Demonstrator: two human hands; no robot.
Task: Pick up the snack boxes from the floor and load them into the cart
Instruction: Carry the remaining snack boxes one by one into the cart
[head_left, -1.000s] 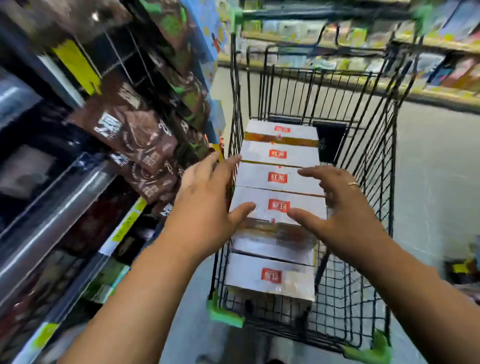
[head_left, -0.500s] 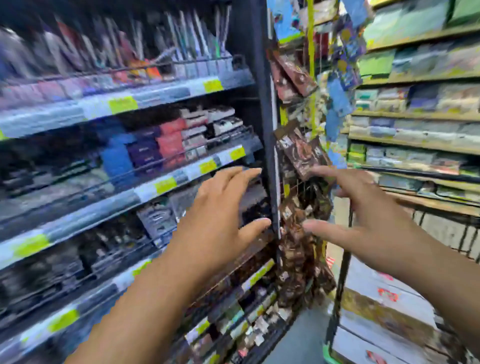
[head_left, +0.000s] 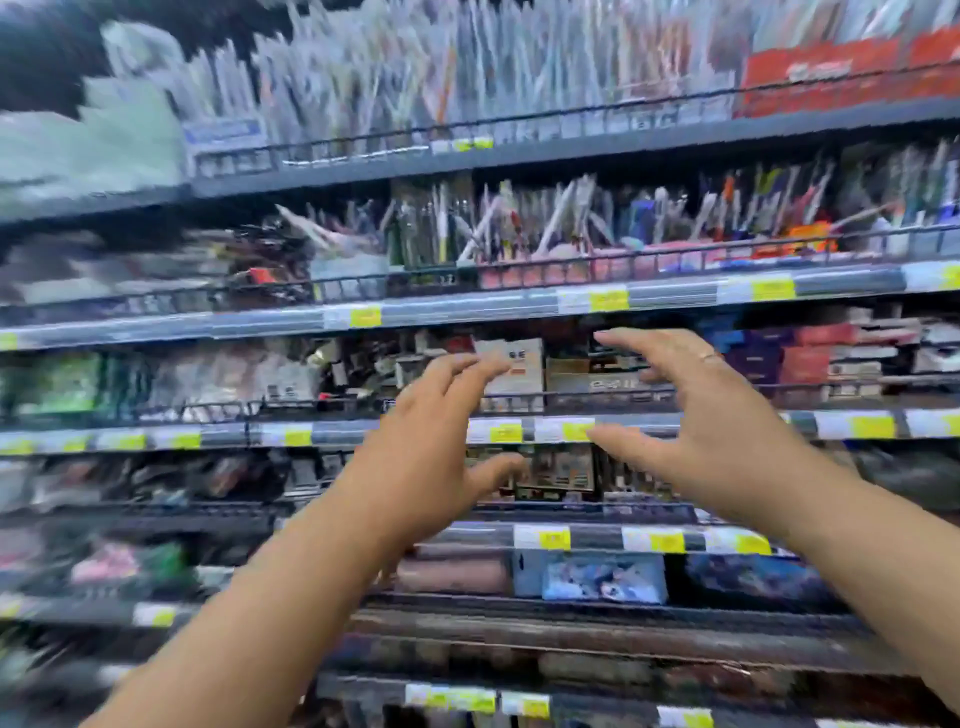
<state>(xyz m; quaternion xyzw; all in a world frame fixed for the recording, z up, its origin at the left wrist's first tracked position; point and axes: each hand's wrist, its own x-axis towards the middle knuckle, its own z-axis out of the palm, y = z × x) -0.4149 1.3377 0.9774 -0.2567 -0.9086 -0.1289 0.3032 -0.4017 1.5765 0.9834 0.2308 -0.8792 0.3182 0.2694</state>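
**ENTRY: SNACK BOXES, OUT OF VIEW; BOTH HANDS EMPTY**

**Location of goods.** No snack boxes, floor or cart are shown in the head view, so their position cannot be told. The frame is filled by blurred store shelving (head_left: 467, 306). Yellow price tags (head_left: 506, 432) are fixed along the rail edges. What appear to be pens (head_left: 571, 218) are stood upright on an upper tier.

**Hands.** The left hand (head_left: 426, 467) and the right hand (head_left: 711, 431) are raised side by side before the shelving, apart from each other. The palms are turned inward and the fingers are spread and relaxed. Nothing is held by either hand. A ring (head_left: 707, 357) is worn on the right hand.

**Handling (judged from the task alone).** The boxes are expected to be light, stiff card, perhaps glossy and a little slippery. Corners are likely to be dented if a box is dropped. Hold is best taken on two opposite sides, one flat palm pressed to each, with the box kept level. A stack is better supported from beneath.

**Stage (judged).** No box is in hand, so the goods must be brought into view before any pick is made.
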